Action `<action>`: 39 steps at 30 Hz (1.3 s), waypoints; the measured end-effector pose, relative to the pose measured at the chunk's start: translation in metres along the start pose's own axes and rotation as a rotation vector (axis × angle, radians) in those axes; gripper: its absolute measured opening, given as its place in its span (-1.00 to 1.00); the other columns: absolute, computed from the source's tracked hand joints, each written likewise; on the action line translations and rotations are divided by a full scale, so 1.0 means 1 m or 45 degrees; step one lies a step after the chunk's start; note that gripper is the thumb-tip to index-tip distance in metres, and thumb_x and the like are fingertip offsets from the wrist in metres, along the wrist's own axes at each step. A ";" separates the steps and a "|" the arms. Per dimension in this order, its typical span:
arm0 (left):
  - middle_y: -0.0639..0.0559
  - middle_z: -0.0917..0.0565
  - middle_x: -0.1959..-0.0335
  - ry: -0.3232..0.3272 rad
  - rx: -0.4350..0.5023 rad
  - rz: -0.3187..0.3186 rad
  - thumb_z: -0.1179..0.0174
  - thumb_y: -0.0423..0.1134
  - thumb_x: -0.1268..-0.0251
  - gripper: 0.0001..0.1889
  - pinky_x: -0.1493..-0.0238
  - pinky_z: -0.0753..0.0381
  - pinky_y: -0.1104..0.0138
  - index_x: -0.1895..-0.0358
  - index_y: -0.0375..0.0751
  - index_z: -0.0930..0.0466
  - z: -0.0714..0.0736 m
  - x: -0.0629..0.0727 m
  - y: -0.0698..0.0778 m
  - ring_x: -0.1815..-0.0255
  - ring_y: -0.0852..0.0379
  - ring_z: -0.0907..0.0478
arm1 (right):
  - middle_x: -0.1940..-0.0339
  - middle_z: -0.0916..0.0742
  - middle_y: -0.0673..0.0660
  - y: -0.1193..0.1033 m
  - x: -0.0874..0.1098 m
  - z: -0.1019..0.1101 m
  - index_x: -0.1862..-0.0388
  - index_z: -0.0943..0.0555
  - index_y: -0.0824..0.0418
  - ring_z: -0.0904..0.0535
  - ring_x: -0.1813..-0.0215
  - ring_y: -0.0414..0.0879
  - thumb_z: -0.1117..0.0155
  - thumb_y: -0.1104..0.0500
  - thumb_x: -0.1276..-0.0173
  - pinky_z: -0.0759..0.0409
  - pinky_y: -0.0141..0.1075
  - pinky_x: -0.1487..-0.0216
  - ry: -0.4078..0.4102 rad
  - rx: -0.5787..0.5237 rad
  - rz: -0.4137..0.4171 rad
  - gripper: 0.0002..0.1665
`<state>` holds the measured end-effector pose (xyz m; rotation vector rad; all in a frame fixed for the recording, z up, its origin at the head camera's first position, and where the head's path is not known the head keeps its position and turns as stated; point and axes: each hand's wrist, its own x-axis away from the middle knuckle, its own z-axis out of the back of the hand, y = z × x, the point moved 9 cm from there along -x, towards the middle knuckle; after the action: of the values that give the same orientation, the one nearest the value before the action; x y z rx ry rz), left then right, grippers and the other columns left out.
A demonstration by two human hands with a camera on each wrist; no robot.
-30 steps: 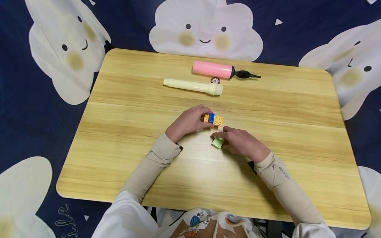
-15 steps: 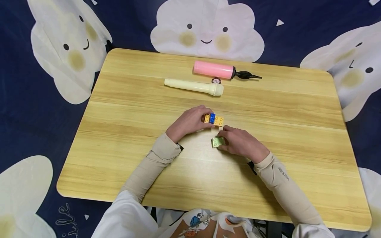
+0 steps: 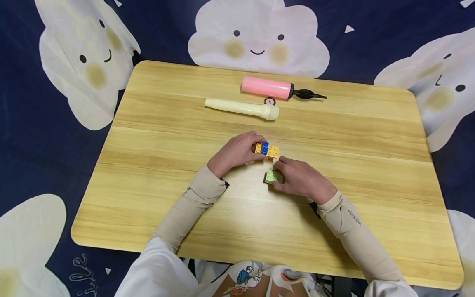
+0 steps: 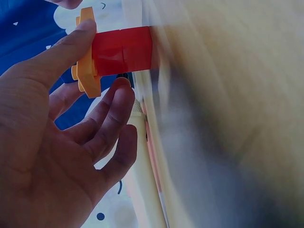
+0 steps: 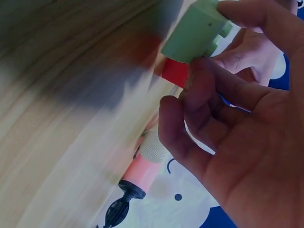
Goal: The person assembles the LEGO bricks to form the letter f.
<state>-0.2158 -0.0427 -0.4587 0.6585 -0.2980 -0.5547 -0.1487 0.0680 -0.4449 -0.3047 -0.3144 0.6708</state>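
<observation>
Near the table's middle, my left hand (image 3: 237, 152) grips a stack of toy building bricks by its edges. The stack has a yellow brick (image 3: 273, 151) with a small blue brick (image 3: 265, 148) on top. Red bricks (image 4: 122, 51) show beneath the yellow one in the left wrist view, low over the table. Closer to me, my right hand (image 3: 301, 177) pinches a light green brick (image 5: 194, 34) between thumb and fingers. In the head view this green brick is apart from the stack, its far end partly covered by the fingers.
Beyond the hands, a cream toy microphone (image 3: 237, 107) lies across the wooden table (image 3: 148, 198). Behind it are a pink hand pump (image 3: 266, 87) with a black nozzle and a small round dark chip (image 3: 269, 101). A dark blue cloud-print cloth (image 3: 163, 24) surrounds the table.
The green brick has turned in my right hand, from slanted to nearly level in the head view, and the fingers have shifted around it. My left hand and its stack have barely moved.
</observation>
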 end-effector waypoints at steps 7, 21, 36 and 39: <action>0.09 -0.52 0.20 -0.002 0.011 0.012 -0.41 0.06 -0.22 -0.49 0.27 -0.47 0.30 -0.17 -0.10 -0.61 -0.001 -0.001 -0.001 0.30 0.15 -0.44 | 0.36 -0.60 0.01 -0.003 0.001 0.008 0.15 -0.68 0.29 -0.43 0.48 -0.19 -0.49 -0.01 -0.14 -0.52 -0.25 0.42 0.045 0.015 0.032 -0.56; 0.07 -0.58 0.12 0.001 0.006 0.013 -0.41 0.08 -0.20 -0.47 0.14 -0.53 0.27 -0.16 -0.12 -0.62 0.001 -0.001 -0.002 0.21 0.15 -0.49 | 0.37 -0.58 0.04 -0.006 -0.001 0.031 0.20 -0.66 0.30 -0.43 0.48 -0.16 -0.50 0.00 -0.12 -0.51 -0.25 0.43 0.119 0.049 0.058 -0.57; 0.09 -0.56 0.18 -0.013 0.032 -0.011 -0.40 0.08 -0.21 -0.48 0.23 -0.51 0.30 -0.16 -0.11 -0.62 -0.001 0.000 -0.001 0.26 0.14 -0.47 | 0.18 -0.58 0.16 -0.015 0.001 0.056 0.11 -0.68 0.38 -0.49 0.29 -0.05 -0.53 0.08 -0.15 -0.54 -0.22 0.27 0.318 0.048 0.227 -0.55; 0.07 -0.57 0.15 -0.019 0.027 -0.008 -0.40 0.01 -0.25 -0.52 0.19 -0.51 0.29 -0.17 -0.11 -0.61 -0.001 0.000 -0.002 0.23 0.14 -0.47 | 0.14 -0.62 0.20 -0.015 0.000 0.059 0.10 -0.67 0.38 -0.56 0.22 0.01 -0.52 0.08 -0.16 -0.60 -0.15 0.18 0.354 0.053 0.244 -0.55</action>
<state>-0.2159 -0.0432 -0.4605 0.6762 -0.3161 -0.5630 -0.1625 0.0668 -0.3854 -0.3868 -0.0053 0.8114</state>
